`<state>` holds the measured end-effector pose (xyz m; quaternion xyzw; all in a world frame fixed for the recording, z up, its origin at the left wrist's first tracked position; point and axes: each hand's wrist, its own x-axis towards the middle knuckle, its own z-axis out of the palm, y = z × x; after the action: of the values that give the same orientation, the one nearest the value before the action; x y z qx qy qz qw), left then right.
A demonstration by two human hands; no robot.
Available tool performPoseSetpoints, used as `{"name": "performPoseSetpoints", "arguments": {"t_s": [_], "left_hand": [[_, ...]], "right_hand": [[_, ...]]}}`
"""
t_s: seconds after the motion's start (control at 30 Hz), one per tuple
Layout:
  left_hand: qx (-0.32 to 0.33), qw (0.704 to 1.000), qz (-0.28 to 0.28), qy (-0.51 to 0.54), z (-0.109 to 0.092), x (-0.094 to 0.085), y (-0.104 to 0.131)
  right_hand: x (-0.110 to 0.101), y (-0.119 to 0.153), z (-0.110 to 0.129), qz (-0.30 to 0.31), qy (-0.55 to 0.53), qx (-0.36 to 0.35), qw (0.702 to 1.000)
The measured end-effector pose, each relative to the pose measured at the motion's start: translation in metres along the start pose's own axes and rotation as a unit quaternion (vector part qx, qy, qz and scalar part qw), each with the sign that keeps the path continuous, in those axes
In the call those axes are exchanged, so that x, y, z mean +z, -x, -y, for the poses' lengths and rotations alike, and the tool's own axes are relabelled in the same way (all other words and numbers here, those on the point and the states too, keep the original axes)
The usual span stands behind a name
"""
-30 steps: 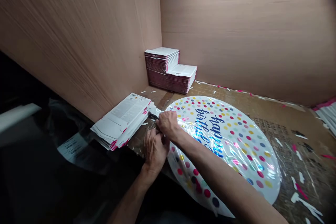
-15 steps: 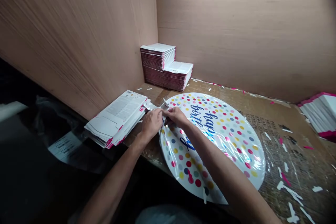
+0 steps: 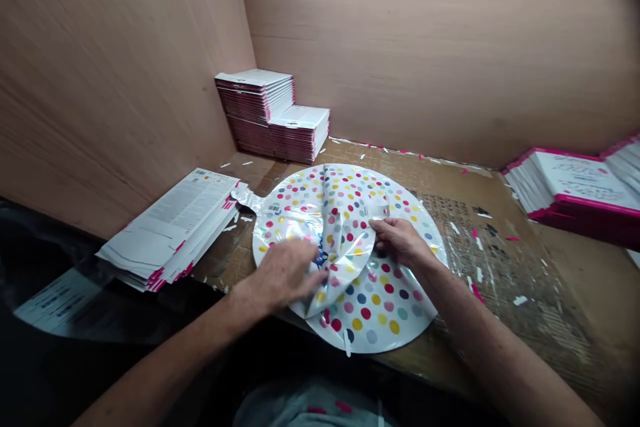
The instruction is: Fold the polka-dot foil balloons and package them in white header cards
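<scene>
A flat, round foil balloon (image 3: 387, 307) with coloured dots lies on the cardboard-covered bench, part of it folded over on itself. Its narrow tail (image 3: 247, 199) sticks out to the left, over the edge of the paper pile. My right hand (image 3: 403, 241) pinches the edge of the folded flap near the balloon's middle. Over the balloon's left part, my left hand (image 3: 287, 270) is blurred by motion, its thumb apart from the fingers and nothing visible in it. Blue lettering shows only in a small patch beside the fold.
A pile of printed white sleeves (image 3: 170, 220) lies at the left. Two stacks of pink-edged packets (image 3: 270, 113) stand in the back corner against wooden panels (image 3: 400, 47). More packets (image 3: 580, 187) sit at the right. Paper scraps (image 3: 520, 300) litter the cardboard (image 3: 550, 280).
Both hands have left the tail area at the left. The balloon is now partly folded over, covering most of its lettering. My right hand has moved right with the flap. The view has shifted right.
</scene>
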<state>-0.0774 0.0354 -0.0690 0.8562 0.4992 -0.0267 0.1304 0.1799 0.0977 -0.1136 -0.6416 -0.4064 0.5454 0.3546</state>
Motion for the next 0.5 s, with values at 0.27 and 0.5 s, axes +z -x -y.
{"name": "performPoseSetpoints", "arguments": {"t_s": [0.27,0.5], "left_hand": [[0.102,0.968,0.139,0.185,-0.063,0.007,0.045],[0.161,0.932,0.147,0.29,-0.089,0.033,0.055]], "right_hand": [[-0.065,0.022,-0.005,-0.101,0.272,-0.039,0.956],[-0.028,0.025,0.003,-0.125,0.535,-0.384,0.742]]}}
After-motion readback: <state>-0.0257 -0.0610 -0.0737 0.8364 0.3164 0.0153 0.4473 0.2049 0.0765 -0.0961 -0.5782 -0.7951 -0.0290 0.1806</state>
